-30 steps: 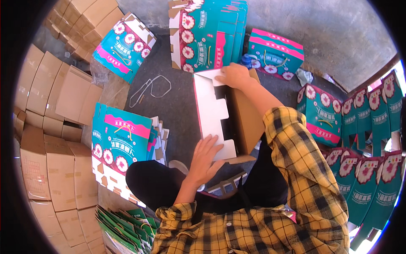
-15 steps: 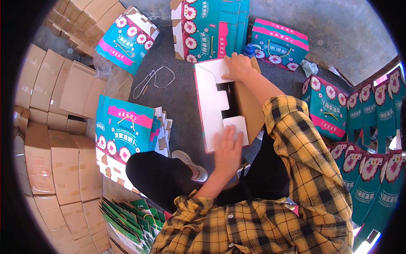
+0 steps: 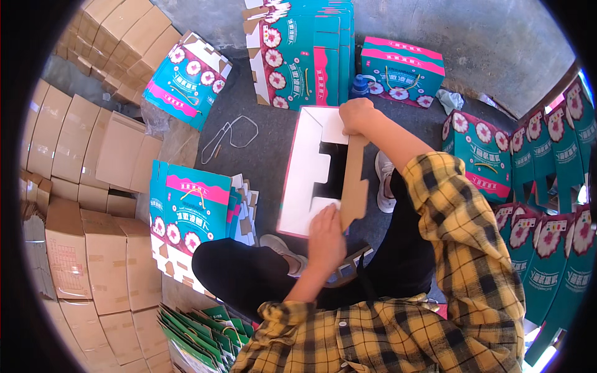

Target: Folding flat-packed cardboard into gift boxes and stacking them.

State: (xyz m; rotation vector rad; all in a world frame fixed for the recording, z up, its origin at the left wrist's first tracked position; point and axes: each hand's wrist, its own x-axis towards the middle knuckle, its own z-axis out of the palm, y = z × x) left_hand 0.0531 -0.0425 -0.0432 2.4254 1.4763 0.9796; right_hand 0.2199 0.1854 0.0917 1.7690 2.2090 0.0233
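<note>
Right in the centre of the frame is the box, and it's caught between the two ends of the action: right hand at its top end, left hand at its bottom end. The opening, dark inside, faces up between them. Look at the right hand: fingers curled in tight, up against the upper corner, though whether they actually pinch the cardboard, I can't tell. Down below, the left hand goes in flatter, fingers stretched out and close together, tips touching a small white flap at the near end. The box's long white side lies to the left of the hands, and over to the right the brown flap stands out, running down from the right hand towards the left.

Around them, plenty on the floor! A looped cord lies left of the box, and flat cartons in teal and pink lean at centre left. More teal sheets stand at top centre, a blue bottle just beside them, then a made-up carton at upper right. Another carton sits right of centre, near the plaid sleeve. Brown cartons pile up the left edge, with green bags bunched at lower left.
</note>
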